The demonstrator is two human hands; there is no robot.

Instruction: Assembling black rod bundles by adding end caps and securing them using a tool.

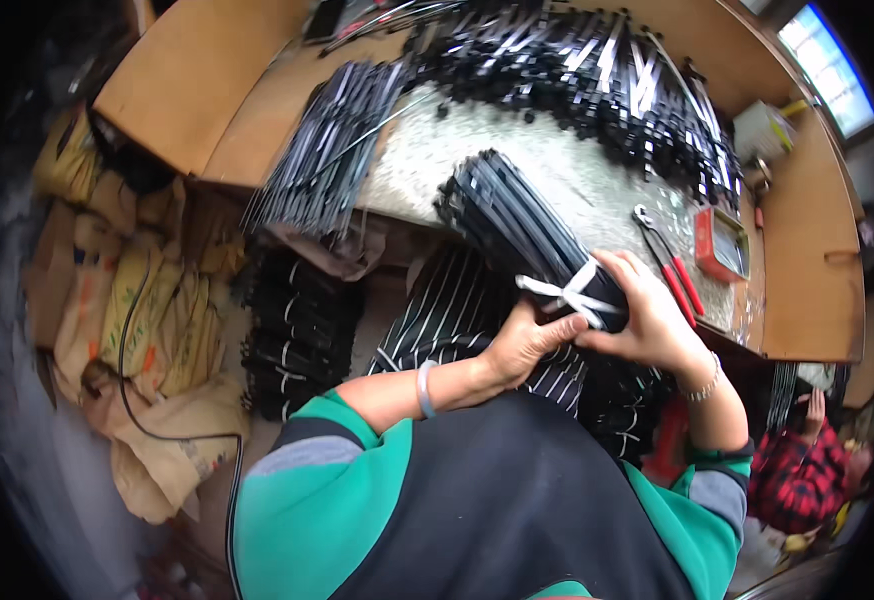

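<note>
A thick bundle of thin black rods [519, 218] is held slanted over the near edge of the workbench, its far end pointing up and left. Around its near end runs a white tie [567, 294], crossed on top. My right hand [645, 318] wraps the near end from the right, its thumb pressing by the tie. My left hand [529, 346] grips the same end from below and the left, and its thumb also lies near the tie. What the rods are for cannot be made out.
Loose black rods [342, 140] lie at the bench's left, with a large heap [577, 75] at the back. Red-handled pliers [679, 285] and a red box [712, 250] lie to the right. Tied bundles [292, 340] are stacked below left, beside sacks [142, 310]. Another person [802, 475] sits lower right.
</note>
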